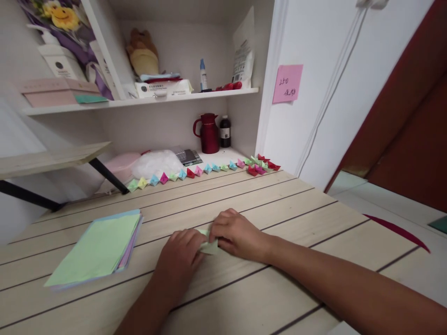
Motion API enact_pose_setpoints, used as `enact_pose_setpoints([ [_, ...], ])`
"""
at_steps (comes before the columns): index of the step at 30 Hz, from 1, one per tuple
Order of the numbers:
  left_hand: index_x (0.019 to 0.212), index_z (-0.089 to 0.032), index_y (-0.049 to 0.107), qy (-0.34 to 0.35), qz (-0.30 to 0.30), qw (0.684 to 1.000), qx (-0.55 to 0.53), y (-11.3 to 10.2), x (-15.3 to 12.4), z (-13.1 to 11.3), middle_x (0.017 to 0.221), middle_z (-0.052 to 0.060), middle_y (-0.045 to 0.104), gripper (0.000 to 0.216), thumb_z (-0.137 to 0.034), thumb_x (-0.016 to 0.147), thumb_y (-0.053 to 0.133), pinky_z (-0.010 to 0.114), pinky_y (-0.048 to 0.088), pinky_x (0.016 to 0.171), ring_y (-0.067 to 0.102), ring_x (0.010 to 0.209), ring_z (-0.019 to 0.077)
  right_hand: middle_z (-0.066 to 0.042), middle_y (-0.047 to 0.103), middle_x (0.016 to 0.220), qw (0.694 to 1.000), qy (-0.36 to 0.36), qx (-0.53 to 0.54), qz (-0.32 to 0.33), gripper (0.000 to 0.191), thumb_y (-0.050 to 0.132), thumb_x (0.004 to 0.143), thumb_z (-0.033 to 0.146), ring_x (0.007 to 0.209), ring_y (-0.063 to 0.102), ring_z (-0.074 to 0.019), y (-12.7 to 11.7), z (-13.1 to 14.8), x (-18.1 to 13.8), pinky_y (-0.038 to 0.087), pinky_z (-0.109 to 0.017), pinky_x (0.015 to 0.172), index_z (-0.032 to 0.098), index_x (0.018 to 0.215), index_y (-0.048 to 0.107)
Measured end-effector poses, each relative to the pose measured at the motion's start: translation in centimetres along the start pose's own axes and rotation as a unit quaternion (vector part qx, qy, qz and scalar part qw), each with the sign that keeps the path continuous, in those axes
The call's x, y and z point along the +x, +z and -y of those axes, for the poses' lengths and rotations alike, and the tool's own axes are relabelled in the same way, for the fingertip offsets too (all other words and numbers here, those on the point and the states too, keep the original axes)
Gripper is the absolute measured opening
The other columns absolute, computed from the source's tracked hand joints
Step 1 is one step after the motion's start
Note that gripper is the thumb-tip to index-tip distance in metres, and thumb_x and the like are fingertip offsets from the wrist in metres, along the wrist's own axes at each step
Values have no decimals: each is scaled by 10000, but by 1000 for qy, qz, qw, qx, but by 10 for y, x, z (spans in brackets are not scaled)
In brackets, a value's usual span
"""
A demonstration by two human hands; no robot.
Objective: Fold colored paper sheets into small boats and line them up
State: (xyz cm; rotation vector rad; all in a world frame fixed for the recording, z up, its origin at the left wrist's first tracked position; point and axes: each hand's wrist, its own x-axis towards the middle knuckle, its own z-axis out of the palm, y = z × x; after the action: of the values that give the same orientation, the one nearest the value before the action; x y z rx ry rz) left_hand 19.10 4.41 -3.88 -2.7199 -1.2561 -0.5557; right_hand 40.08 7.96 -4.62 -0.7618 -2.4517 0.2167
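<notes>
Between my two hands a small piece of folded light-green paper (pixel 210 248) lies on the slatted wooden table. My left hand (pixel 182 253) is closed over its left side, the fingers curled and partly hiding it. On the right, my right hand (pixel 235 235) pinches the upper right part of the same paper with thumb and fingers. The exact shape of the folds is mostly covered by my fingers. To the left rests a stack of coloured paper sheets (pixel 98 249), light green on top, with blue and purple edges showing underneath.
Along the table's back edge runs a row of small folded paper boats (pixel 190 173), ending in a pile (pixel 260 166) at the right. Behind stand a red jug (pixel 209 134) and a dark bottle (pixel 225 131). A shelf leg (pixel 108 176) meets the table at back left.
</notes>
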Motion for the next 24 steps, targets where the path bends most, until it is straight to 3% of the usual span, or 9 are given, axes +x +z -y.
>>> enact_pose_setpoints([
  [5, 881, -224, 630, -98, 3, 991, -86, -2, 0, 6, 865, -1, 682, 72, -207, 811, 635, 327, 451, 758, 608, 828, 191, -19, 699, 861, 994, 45, 95, -8, 90, 641, 814, 141, 870, 597, -172, 0, -4, 3, 406, -309, 826, 203, 875, 663],
  [8, 808, -224, 647, -137, -36, 981, -132, 0, 1, 8, 816, -4, 684, 54, -245, 835, 606, 301, 450, 741, 619, 805, 177, -18, 687, 810, 988, 71, 131, -34, 38, 660, 824, 180, 808, 595, -160, 1, -5, 6, 428, -281, 775, 194, 860, 665],
  [12, 774, -225, 650, -184, -87, 960, -190, 1, 3, 8, 798, -12, 680, 117, -307, 838, 596, 275, 444, 719, 621, 770, 158, -27, 683, 879, 985, 86, 135, -60, 227, 742, 755, 199, 810, 591, -161, 4, -4, 9, 427, -272, 747, 203, 968, 665],
  [14, 765, -227, 647, -194, -90, 955, -206, 1, 5, 7, 788, -16, 671, 128, -318, 835, 591, 270, 436, 713, 613, 763, 154, -24, 684, 873, 988, 76, 118, -68, 229, 757, 746, 212, 824, 592, -166, 6, -3, 10, 413, -286, 772, 208, 957, 668],
  [18, 756, -223, 629, -198, -58, 951, -229, 1, 7, 5, 745, -26, 635, 96, -312, 792, 624, 263, 420, 684, 579, 713, 148, -9, 671, 778, 990, 71, 91, -83, 84, 735, 780, 231, 799, 592, -163, 8, -2, 11, 394, -303, 788, 199, 821, 669],
  [24, 825, -222, 633, -206, -3, 948, -244, 0, 7, 4, 746, -22, 598, 105, -315, 776, 626, 269, 401, 657, 527, 687, 154, -13, 677, 783, 980, 103, 123, -114, 23, 679, 821, 203, 774, 597, -157, 2, 0, 12, 415, -293, 759, 191, 807, 665],
])
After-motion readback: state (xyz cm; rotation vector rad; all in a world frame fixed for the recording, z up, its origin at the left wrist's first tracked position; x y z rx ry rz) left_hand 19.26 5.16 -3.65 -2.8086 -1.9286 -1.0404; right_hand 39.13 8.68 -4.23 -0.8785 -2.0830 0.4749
